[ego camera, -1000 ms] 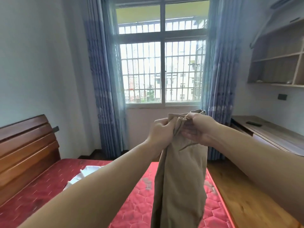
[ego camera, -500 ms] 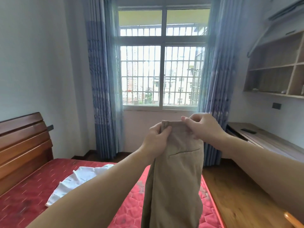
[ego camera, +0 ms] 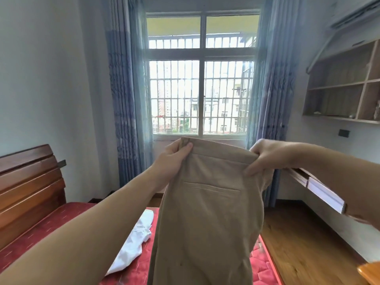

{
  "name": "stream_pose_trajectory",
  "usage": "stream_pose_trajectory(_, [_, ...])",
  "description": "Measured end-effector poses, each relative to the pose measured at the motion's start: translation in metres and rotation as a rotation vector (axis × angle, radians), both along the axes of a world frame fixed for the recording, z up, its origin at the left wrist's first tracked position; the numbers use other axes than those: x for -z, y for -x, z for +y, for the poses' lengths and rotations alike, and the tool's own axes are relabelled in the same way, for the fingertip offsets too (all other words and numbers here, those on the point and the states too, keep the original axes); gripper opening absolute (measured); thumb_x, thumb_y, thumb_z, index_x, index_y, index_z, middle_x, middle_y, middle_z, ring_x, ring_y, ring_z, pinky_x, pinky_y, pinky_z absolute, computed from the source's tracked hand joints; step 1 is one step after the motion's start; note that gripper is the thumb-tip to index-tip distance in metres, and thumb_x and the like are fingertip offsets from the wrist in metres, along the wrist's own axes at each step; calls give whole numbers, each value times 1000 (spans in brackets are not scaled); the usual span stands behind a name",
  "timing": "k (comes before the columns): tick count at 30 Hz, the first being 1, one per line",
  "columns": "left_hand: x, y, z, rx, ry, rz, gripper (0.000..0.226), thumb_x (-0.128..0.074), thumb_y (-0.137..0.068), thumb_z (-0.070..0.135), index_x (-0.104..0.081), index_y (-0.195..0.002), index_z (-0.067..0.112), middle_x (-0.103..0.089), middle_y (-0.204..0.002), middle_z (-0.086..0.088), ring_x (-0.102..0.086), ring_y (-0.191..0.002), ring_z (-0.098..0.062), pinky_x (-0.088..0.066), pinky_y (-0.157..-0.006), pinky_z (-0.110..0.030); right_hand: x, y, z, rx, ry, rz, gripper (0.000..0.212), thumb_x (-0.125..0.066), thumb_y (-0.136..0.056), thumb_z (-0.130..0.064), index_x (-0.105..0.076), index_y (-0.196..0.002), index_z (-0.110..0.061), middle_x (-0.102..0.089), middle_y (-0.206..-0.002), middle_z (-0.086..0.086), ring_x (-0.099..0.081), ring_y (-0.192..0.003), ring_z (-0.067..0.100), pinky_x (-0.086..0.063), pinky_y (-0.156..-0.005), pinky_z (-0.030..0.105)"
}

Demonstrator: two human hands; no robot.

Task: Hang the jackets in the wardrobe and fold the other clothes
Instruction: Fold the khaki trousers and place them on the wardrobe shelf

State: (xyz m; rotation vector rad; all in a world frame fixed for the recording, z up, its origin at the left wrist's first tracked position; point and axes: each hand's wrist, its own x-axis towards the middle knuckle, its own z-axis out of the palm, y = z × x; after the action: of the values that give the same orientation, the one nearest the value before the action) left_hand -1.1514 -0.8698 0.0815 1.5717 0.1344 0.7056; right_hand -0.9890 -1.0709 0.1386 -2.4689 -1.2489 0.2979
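Left hand (ego camera: 174, 156): grip pinching the left end of the waistband, thumb on the front.
Right hand (ego camera: 265, 156): grip pinching the right end of the waistband, fingers curled over the cloth.
Beige trousers (ego camera: 205, 219): held up in the air between both hands, over the bed, waistband on top, back pocket facing the camera, legs hanging down out of view.
Step in hand: most likely straightening the trousers for folding.
How to do it well: keep both ends of the waistband level and pulled gently tight; let the legs hang straight so one lies on the other; then lower flat onto the bed and fold. Cloth is soft and floppy, so a loose pinch may let one side sag.
White garment (ego camera: 133, 241): lying crumpled on the bed, low and to the left of the trousers, not folded yet.
Bed (ego camera: 45, 229): red patterned mattress, a good flat place for folding.
Headboard (ego camera: 26, 186): dark wood, on the left.
Floor (ego camera: 304, 249): brown wood, on the right of the bed.
Table (ego camera: 316, 188): against the right wall, partly hidden by the right arm.
Shelves (ego camera: 345, 95): wooden, high on the right wall.
Window (ego camera: 202, 87): far wall, bars outside, buildings beyond.
Curtains (ego camera: 125, 99): blue, one on each side of the window.
Wardrobe: not in view.
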Motion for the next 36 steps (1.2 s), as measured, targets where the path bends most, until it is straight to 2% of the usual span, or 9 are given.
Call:
stream_pose_trajectory(5, [15,18,15,38,-122,210,18,-72,-85,30,-67,-102,25,-76,-87,11,-72,-80,-5,-54,-62,-16,-13,4,1,17,-310,209,28,-88,-67,-25,-73,-83,-8,-75,-83,5,-73,-79,20,-59,-68,30])
stream_pose_trajectory(9, [26,12,17,-35,6,189,26,-75,-83,31,-71,-103,15,-76,-99,0,-73,-88,-14,-58,-74,-26,9,8,-3,6,-807,616,32,-78,-68,-33,-72,-91,-11,-76,-87,3,-72,-81,21,-57,-64,27])
stream_pose_trajectory(12, [31,4,15,-74,66,152,24,-76,-83,33,-71,-100,17,-76,-99,0,-73,-89,-14,-57,-75,-25,59,16,-11,13,-751,973,41,-72,-68,-49,-76,-94,-17,-76,-99,5,-74,-87,21,-53,-78,35])
stream_pose_trajectory(15, [35,-1,16,-92,56,180,31,-77,-80,33,-72,-103,14,-76,-99,-1,-73,-87,-13,-57,-71,-23,103,16,-9,25,-586,961,80,-92,-48,-39,-65,-118,-12,-73,-111,7,-70,-102,24,-51,-91,39])
stream_pose_trajectory(21, [32,4,11,41,65,245,45,-82,-70,33,-68,-109,17,-75,-105,-1,-72,-96,-18,-58,-79,-30,83,-11,-6,105,-757,858,81,-82,-60,-36,-53,-132,-13,-71,-116,5,-68,-105,24,-51,-97,41])
stream_pose_trajectory(27, [82,-3,10,120,25,588,34,-78,-81,19,-67,-113,15,-74,-110,-2,-70,-103,-20,-56,-91,-37,102,-31,-18,108,-91,556,49,-71,-67,-58,-57,-107,-33,-70,-106,-2,-68,-97,23,-56,-84,42])
stream_pose_trajectory(30, [136,-12,15,227,-4,844,29,-70,-89,18,-65,-117,17,-71,-117,-2,-68,-108,-21,-56,-91,-35,152,-45,-10,147,345,413,69,-63,-60,-76,-61,-107,-25,-70,-89,0,-64,-70,18,-46,-59,25])
stream_pose_trajectory(33, [200,-23,17,223,-11,981,28,-73,-87,23,-67,-113,19,-72,-113,-1,-69,-101,-18,-56,-90,-35,224,-55,-5,213,473,603,65,-61,-79,-66,-64,-113,-10,-71,-83,8,-61,-54,19,-37,-42,20])
stream_pose_trajectory(36, [250,-32,23,179,32,976,28,-74,-86,19,-70,-112,13,-73,-109,-4,-70,-92,-17,-57,-74,-24,291,-55,-11,326,441,1010,62,-65,-88,-41,-56,-125,8,-69,-100,23,-72,-66,26,-53,-46,26])
